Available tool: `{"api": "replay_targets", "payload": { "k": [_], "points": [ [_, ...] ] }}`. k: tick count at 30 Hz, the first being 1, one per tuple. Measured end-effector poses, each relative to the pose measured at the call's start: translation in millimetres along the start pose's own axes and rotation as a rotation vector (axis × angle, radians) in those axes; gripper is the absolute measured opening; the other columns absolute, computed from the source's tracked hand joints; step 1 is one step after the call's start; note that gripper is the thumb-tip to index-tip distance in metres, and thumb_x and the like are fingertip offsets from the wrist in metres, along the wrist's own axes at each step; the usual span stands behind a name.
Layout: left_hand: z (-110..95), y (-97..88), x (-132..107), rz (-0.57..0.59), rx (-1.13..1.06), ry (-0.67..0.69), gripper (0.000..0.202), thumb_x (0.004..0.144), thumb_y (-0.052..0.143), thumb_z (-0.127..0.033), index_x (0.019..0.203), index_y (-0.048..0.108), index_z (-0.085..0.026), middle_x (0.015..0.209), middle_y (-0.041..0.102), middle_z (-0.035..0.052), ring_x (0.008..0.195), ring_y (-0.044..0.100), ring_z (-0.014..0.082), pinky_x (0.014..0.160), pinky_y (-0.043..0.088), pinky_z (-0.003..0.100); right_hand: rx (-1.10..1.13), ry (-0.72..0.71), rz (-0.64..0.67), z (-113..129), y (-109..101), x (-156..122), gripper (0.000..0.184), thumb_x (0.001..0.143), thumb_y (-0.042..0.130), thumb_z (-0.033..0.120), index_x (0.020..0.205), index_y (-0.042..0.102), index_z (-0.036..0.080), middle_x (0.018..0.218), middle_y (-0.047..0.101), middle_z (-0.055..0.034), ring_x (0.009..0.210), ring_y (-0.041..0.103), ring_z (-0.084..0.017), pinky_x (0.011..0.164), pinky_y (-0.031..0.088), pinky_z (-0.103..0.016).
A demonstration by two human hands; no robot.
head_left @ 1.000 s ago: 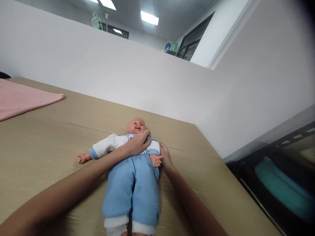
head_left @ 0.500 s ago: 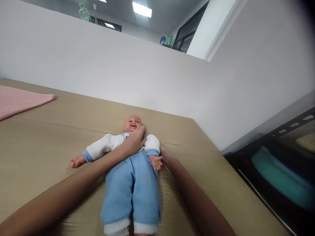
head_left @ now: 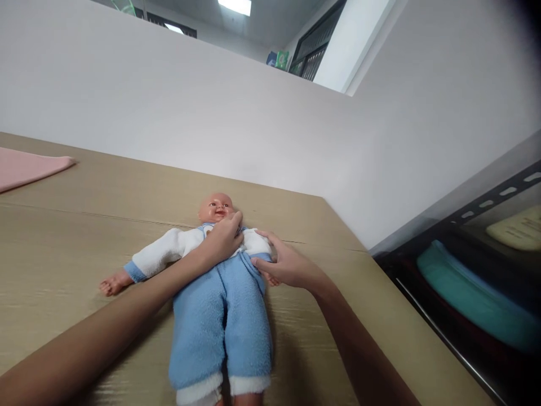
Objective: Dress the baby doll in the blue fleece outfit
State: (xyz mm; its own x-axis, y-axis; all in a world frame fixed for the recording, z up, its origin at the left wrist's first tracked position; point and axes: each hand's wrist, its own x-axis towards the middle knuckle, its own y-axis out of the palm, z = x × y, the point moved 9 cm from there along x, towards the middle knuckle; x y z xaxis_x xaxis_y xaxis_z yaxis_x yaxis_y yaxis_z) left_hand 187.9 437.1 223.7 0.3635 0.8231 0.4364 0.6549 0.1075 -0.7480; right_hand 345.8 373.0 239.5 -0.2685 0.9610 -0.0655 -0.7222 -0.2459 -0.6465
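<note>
Nearest the camera are the legs of the doll [head_left: 220,316]: thick blue fleece trousers, soft and napped, ending in fuzzy white cuffs at the bottom edge of the view. The doll lies on its back on the table [head_left: 84,225], feet toward the person and head away.

The change is at the doll's near-side sleeve. Half a second ago the right hand [head_left: 287,265] was tucked low beside the doll, mostly hidden behind its arm. Now it has come up over that arm, with the thumb under the blue cuff and the fingers spread over the white sleeve, so the hand is closed loosely around the doll's forearm. The small plastic hand just shows beneath it. The doll is now held at two places instead of one.

The left hand [head_left: 224,239] has stayed on the doll's chest just under the chin, fingers bent and together. I cannot tell whether it pinches the fabric or only presses on it. The doll's other arm lies flung out sideways, a padded white sleeve ending in a bare, hard, glossy hand. The head beyond is smooth moulded plastic.

The table is matt tan board with a seam running across behind the doll's shoulders. Far to the doll's left lies a flat pink cloth [head_left: 29,169]. Behind the doll's head stands a plain white wall [head_left: 211,113]. Off to its right is a dark shelf [head_left: 443,270] holding a rounded teal pad [head_left: 473,293].
</note>
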Motion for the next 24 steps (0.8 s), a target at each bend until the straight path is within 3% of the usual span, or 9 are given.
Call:
{"api": "replay_targets", "payload": {
  "k": [2,4,7,10,17,24],
  "points": [
    [1,0.4,0,0.005,0.009,-0.006,0.026,0.09,0.058,-0.006,0.095,0.044,-0.027,0.1,0.067,0.0072,0.092,0.065,0.0272,0.075,0.041,0.036,-0.052,0.031,0.017,1,-15,-9,0.076,0.085,0.081,0.033,0.158,0.063,0.026,0.094,0.078,0.0,0.072,0.066,-0.02,0.067,0.054,-0.031],
    [3,0.6,0,0.009,0.017,-0.014,0.026,0.089,0.058,-0.006,0.095,0.044,-0.027,0.098,0.066,0.0067,0.09,0.064,0.0272,0.073,0.04,0.036,-0.047,0.053,-0.013,-2,-38,-12,0.063,0.08,0.079,0.031,0.143,0.073,0.026,0.087,0.074,0.0014,0.071,0.063,-0.019,0.065,0.049,-0.029],
    [4,-0.5,0,-0.001,0.017,-0.014,0.027,0.089,0.058,-0.006,0.094,0.042,-0.028,0.093,0.065,0.0046,0.085,0.062,0.0264,0.071,0.038,0.036,0.02,0.095,-0.024,-18,-71,-10,0.053,0.077,0.081,0.035,0.129,0.077,0.024,0.096,0.077,-0.0011,0.086,0.069,-0.022,0.076,0.053,-0.031],
    [6,-0.7,0,-0.002,0.002,-0.047,0.027,0.09,0.06,-0.008,0.095,0.043,-0.027,0.089,0.064,0.0028,0.082,0.062,0.0258,0.068,0.035,0.035,0.107,0.111,0.016,-35,-89,-6,0.05,0.078,0.083,0.04,0.125,0.075,0.024,0.102,0.077,-0.0026,0.096,0.071,-0.024,0.087,0.055,-0.033],
    [4,-1.6,-1,-0.01,-0.076,-0.052,0.019,0.096,0.064,-0.014,0.101,0.05,-0.025,0.082,0.061,-0.0005,0.077,0.062,0.0241,0.07,0.036,0.034,0.115,0.117,0.165,-62,-83,1,0.052,0.085,0.085,0.043,0.129,0.068,0.023,0.113,0.076,-0.0045,0.099,0.07,-0.023,0.093,0.058,-0.037],
    [2,0.3,-3,-0.013,-0.119,-0.007,0.013,0.102,0.066,-0.023,0.106,0.054,-0.023,0.087,0.063,0.001,0.086,0.065,0.0247,0.075,0.042,0.035,0.036,0.183,0.295,-74,-64,-1,0.051,0.086,0.082,0.037,0.131,0.066,0.021,0.123,0.075,-0.0092,0.097,0.07,-0.021,0.086,0.06,-0.033]
  ]
}}
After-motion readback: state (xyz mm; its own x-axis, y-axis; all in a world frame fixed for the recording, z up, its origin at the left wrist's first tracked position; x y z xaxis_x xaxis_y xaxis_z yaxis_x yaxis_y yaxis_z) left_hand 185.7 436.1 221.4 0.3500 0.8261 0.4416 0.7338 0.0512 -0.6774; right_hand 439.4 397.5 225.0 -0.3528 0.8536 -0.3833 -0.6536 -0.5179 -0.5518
